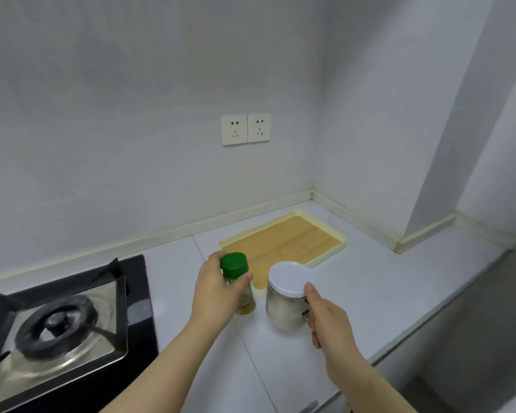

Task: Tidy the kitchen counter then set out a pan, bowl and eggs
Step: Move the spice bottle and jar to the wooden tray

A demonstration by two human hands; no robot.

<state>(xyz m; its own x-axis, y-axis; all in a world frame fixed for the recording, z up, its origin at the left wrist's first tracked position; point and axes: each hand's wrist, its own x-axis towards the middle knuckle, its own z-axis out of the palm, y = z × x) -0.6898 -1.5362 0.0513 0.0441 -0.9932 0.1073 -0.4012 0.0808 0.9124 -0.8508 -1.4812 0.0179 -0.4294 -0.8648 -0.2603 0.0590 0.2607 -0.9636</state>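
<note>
My left hand [218, 289] is wrapped around a spice jar with a green cap [235, 266], held over the white counter [370, 281]. My right hand [325, 318] grips the handle of a steel mug with a white lid [286, 296], thumb resting on the lid's edge. Both containers are just in front of a tray with a pale yellow rim and a wood-look base [295, 239], which lies empty in the back corner. No pan, bowl or eggs are in view.
A gas hob with a black pan support [57, 320] sits at the left. Two wall sockets [246, 129] are above the counter. The counter's front edge [447, 305] runs diagonally at the right, with a wall column behind it.
</note>
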